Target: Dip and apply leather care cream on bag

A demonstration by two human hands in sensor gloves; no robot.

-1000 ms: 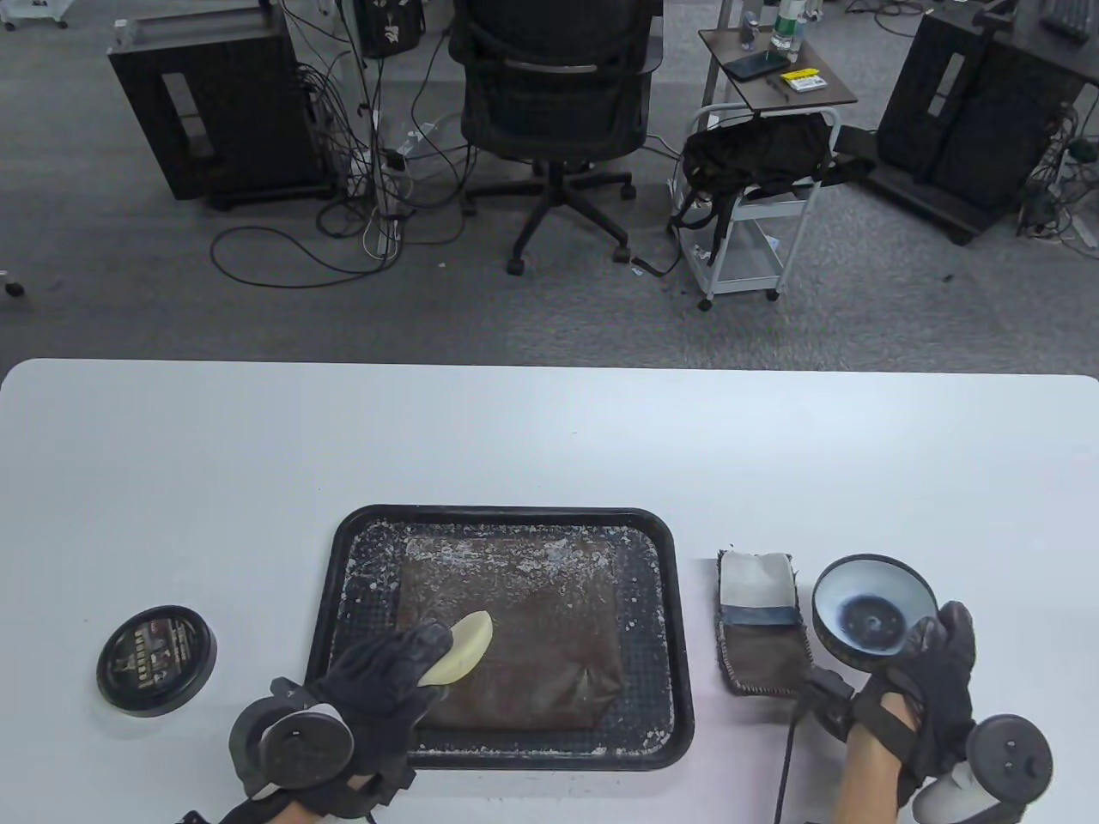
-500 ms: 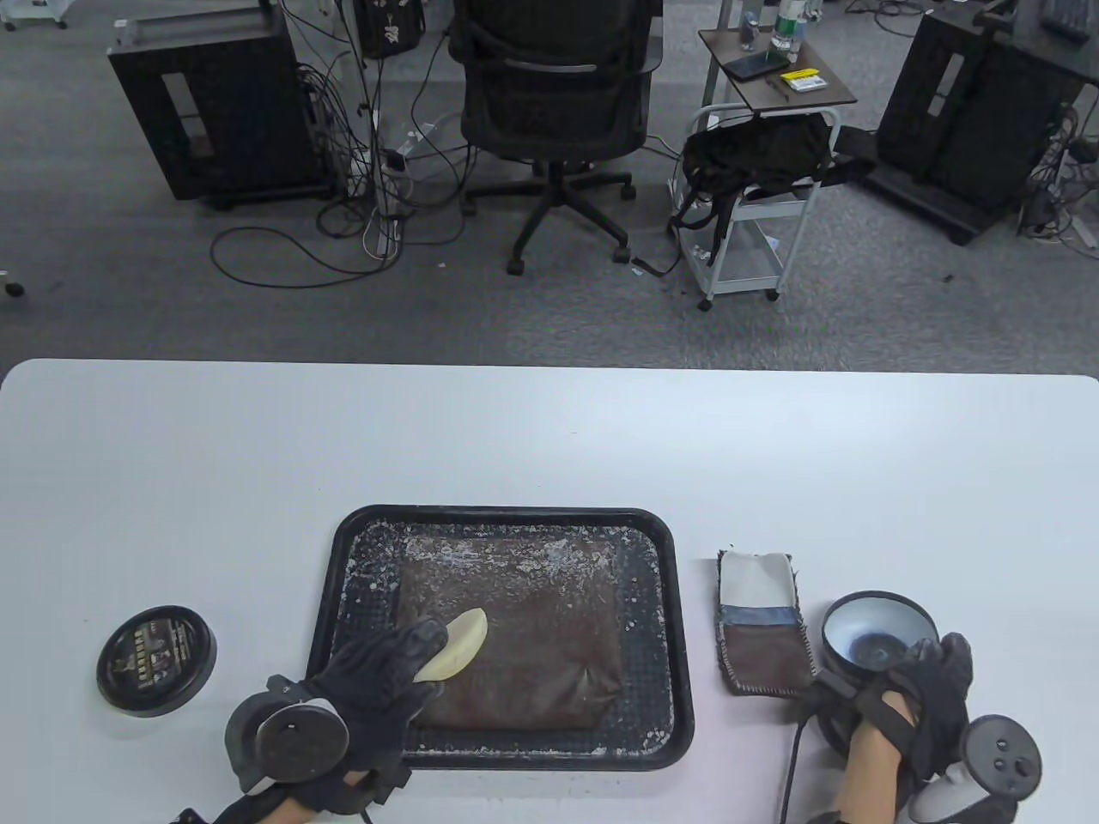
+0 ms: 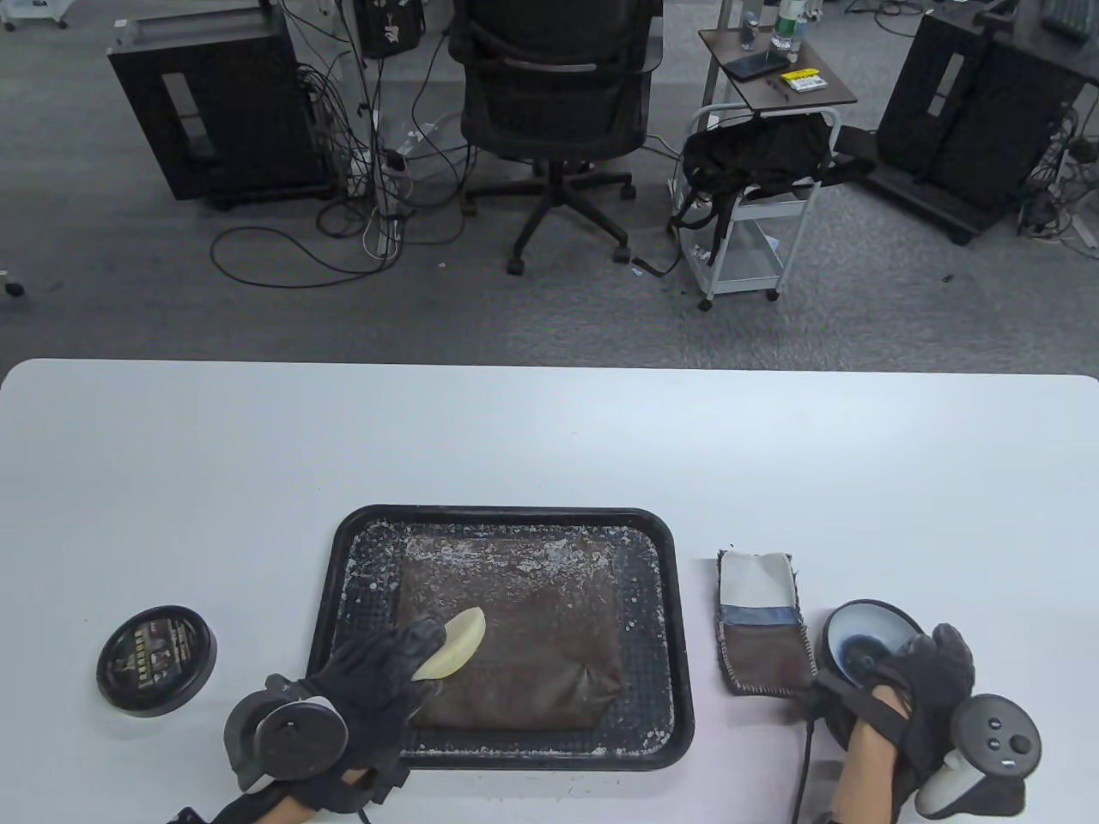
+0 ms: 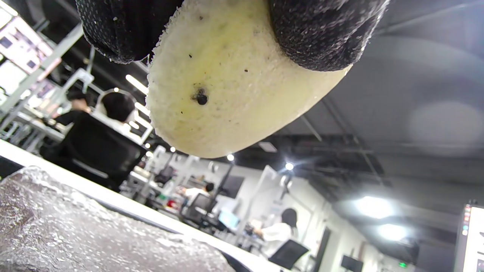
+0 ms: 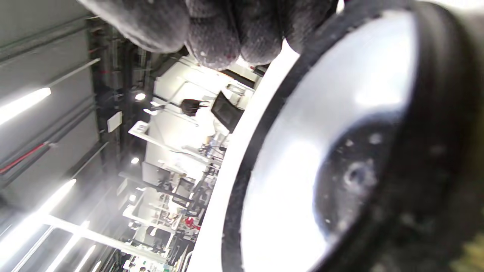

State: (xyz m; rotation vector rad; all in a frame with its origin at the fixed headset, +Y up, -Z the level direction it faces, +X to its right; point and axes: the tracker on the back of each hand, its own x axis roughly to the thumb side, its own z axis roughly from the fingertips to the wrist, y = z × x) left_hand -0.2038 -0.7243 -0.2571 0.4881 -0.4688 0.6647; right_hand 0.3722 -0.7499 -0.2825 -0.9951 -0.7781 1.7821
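Two gloved hands are at work, each with its fingers wrapped around something. The left hand (image 3: 378,678) pinches a pale yellow applicator sponge (image 3: 453,645) between its fingertips, over the near left part of the brown leather bag (image 3: 524,635), which lies flat in the black tray (image 3: 661,618). The right hand (image 3: 919,687) curls its fingers around the open tin of care cream (image 3: 859,639), to the right of the tray and just past a small folded cloth (image 3: 760,631) that lies between them. The tin's lid (image 3: 156,659) sits well to the left of the tray.

The tin is already open and sponge and bag are both in place, and white flecks speckle the bag's far half and the tray floor. I judge the dipping and most of the spreading are still to come.

The left wrist view shows what the table view cannot: the sponge's underside (image 4: 234,87) is nearly clean, with only a dark speck, and hangs clear above the bag. The right wrist view shows a pale inner wall of the tin (image 5: 321,151) and a dark centre.
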